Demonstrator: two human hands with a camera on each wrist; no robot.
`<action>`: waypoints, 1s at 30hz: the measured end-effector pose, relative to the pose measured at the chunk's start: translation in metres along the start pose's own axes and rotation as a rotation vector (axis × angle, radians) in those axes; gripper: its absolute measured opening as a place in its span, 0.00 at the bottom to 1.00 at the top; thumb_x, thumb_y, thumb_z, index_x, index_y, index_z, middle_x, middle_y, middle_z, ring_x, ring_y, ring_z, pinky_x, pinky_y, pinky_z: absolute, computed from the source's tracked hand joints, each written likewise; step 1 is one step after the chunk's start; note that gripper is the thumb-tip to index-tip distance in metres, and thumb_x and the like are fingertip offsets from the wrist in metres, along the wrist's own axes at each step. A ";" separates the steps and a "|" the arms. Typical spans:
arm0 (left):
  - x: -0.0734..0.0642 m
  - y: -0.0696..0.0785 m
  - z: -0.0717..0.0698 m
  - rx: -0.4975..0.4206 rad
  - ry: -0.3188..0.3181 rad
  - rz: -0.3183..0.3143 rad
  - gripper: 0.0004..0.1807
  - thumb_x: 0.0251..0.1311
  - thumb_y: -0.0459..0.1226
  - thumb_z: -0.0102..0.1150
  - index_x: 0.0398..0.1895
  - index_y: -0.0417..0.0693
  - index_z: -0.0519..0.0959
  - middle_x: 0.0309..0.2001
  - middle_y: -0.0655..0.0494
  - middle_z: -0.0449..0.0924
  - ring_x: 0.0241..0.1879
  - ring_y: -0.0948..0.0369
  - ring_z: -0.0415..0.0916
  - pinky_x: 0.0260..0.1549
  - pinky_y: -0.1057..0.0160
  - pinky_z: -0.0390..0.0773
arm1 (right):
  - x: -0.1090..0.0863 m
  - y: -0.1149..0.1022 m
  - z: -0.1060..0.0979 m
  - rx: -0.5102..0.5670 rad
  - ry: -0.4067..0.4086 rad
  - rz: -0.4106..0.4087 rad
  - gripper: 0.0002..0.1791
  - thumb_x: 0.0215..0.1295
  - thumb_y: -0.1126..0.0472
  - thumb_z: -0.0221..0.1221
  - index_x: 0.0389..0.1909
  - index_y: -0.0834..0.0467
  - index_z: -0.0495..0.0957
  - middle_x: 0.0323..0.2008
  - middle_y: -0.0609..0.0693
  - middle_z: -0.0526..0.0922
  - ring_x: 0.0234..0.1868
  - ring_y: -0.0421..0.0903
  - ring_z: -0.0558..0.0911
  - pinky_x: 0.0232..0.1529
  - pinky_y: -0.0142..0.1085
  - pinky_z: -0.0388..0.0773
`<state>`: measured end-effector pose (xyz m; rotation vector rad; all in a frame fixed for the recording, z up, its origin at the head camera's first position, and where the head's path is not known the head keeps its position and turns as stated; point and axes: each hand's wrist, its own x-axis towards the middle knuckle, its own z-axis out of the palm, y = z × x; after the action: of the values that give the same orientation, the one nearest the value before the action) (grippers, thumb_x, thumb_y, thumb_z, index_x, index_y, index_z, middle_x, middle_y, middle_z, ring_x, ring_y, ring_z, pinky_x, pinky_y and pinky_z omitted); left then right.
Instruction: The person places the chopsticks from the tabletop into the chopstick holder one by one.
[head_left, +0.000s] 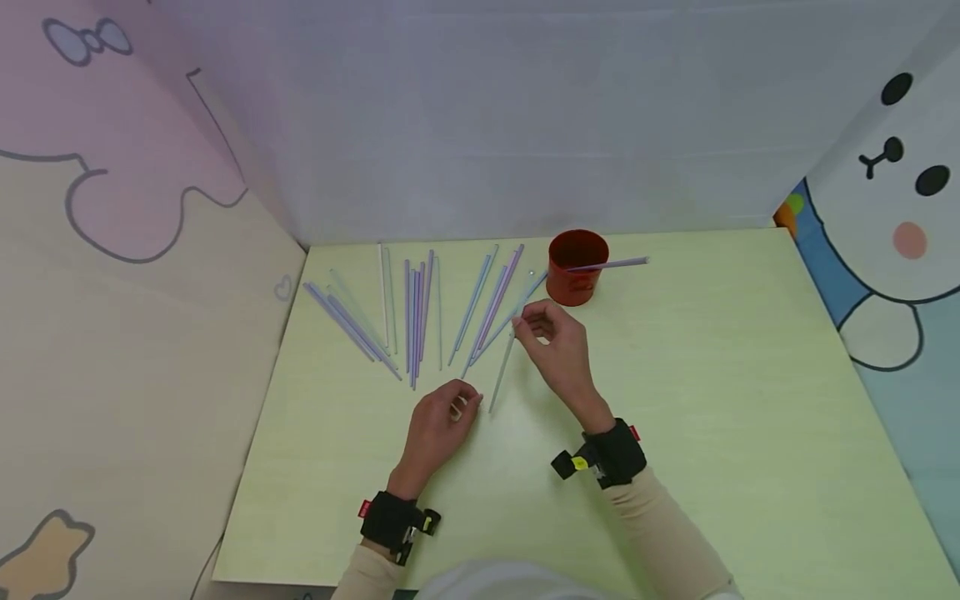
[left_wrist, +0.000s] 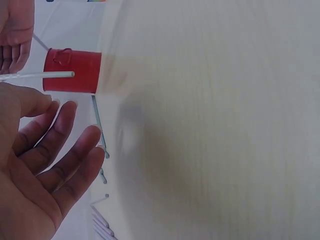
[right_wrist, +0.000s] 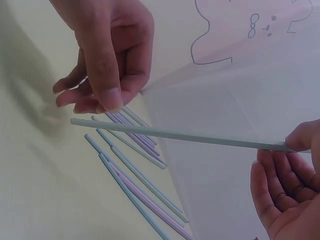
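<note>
My right hand (head_left: 558, 354) pinches one end of a pale green straw (head_left: 502, 372) between thumb and fingertips. The right wrist view shows that straw (right_wrist: 175, 135) slanting across, its other end free near my left hand. My left hand (head_left: 438, 425) is over the table, just left of the straw's lower end, with loosely bent fingers and nothing in them. In the left wrist view the free end of the straw passes above the left thumb. A red bucket (head_left: 570, 287) stands beyond my right hand, with a purple straw (head_left: 622, 263) leaning out to its right.
Blue, purple and green straws lie in loose groups on the pale table (head_left: 712, 358): a left group (head_left: 352, 321), a middle group (head_left: 416, 321) and a right group (head_left: 495, 304) close to my right hand. A white wall panel (head_left: 525, 125) rises along the back edge.
</note>
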<state>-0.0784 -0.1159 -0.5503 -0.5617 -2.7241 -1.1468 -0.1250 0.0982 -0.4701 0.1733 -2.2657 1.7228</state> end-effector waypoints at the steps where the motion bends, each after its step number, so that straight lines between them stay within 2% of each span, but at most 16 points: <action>1: 0.000 -0.003 -0.001 -0.001 0.013 -0.012 0.03 0.61 0.41 0.63 0.34 0.53 0.80 0.28 0.63 0.81 0.26 0.68 0.76 0.24 0.65 0.79 | 0.001 -0.002 -0.002 -0.001 0.008 -0.008 0.09 0.65 0.63 0.62 0.43 0.63 0.78 0.36 0.53 0.85 0.33 0.45 0.85 0.40 0.30 0.82; 7: 0.002 -0.023 -0.015 -0.020 0.073 -0.089 0.05 0.63 0.41 0.61 0.33 0.51 0.79 0.25 0.61 0.80 0.25 0.65 0.76 0.23 0.62 0.78 | 0.005 -0.024 -0.017 0.036 0.054 -0.075 0.09 0.62 0.73 0.61 0.41 0.75 0.76 0.34 0.66 0.84 0.31 0.58 0.84 0.37 0.22 0.79; 11: 0.003 -0.042 -0.032 -0.034 0.109 -0.131 0.07 0.65 0.42 0.59 0.34 0.49 0.79 0.24 0.59 0.81 0.25 0.64 0.77 0.23 0.61 0.78 | 0.009 -0.032 -0.027 0.072 0.082 -0.062 0.09 0.62 0.74 0.60 0.40 0.76 0.75 0.35 0.68 0.83 0.31 0.62 0.83 0.37 0.20 0.79; 15: 0.003 -0.060 -0.052 -0.046 0.187 -0.181 0.06 0.65 0.40 0.59 0.35 0.46 0.79 0.26 0.57 0.83 0.25 0.62 0.78 0.23 0.60 0.78 | 0.011 -0.033 -0.036 0.094 0.116 -0.057 0.09 0.62 0.75 0.60 0.41 0.77 0.75 0.36 0.69 0.83 0.32 0.58 0.83 0.38 0.21 0.80; 20: 0.000 -0.081 -0.071 -0.005 0.278 -0.234 0.07 0.65 0.39 0.59 0.35 0.44 0.80 0.27 0.54 0.84 0.25 0.59 0.79 0.23 0.60 0.77 | 0.011 -0.035 -0.046 0.075 0.166 -0.075 0.10 0.61 0.76 0.60 0.42 0.77 0.75 0.37 0.69 0.82 0.32 0.51 0.84 0.39 0.21 0.80; 26: 0.001 -0.099 -0.078 0.045 0.361 -0.275 0.07 0.63 0.39 0.60 0.34 0.43 0.80 0.26 0.52 0.84 0.23 0.56 0.80 0.24 0.56 0.75 | 0.016 -0.038 -0.057 0.093 0.222 -0.116 0.09 0.61 0.77 0.60 0.41 0.78 0.75 0.35 0.70 0.80 0.31 0.55 0.82 0.38 0.22 0.80; 30: 0.004 -0.107 -0.081 0.049 0.364 -0.294 0.09 0.63 0.40 0.60 0.33 0.42 0.81 0.26 0.50 0.84 0.23 0.54 0.81 0.24 0.55 0.76 | 0.024 -0.042 -0.061 0.114 0.261 -0.154 0.09 0.60 0.78 0.60 0.39 0.80 0.75 0.34 0.71 0.79 0.31 0.57 0.81 0.38 0.23 0.80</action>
<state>-0.1251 -0.2415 -0.5632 0.0592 -2.5562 -1.1069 -0.1269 0.1467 -0.4099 0.1344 -1.9202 1.6863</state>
